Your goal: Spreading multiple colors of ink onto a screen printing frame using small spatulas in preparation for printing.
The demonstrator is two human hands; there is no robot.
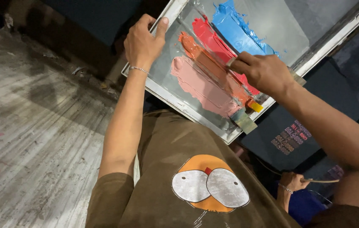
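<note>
A metal-framed printing screen is tilted in front of me, with thick stripes of pink ink, orange ink, red ink and blue ink spread on its mesh. My left hand grips the frame's left edge, thumb over the rim. My right hand is closed on a squeegee lying across the lower ends of the stripes, with a dab of yellow ink near its end. Most of the squeegee is hidden under my hand.
Below the screen lies dark fabric with a small printed design. Another person's hand with a bracelet holds a thin stick at the lower right. A worn grey surface stretches along the left. My brown shirt fills the bottom centre.
</note>
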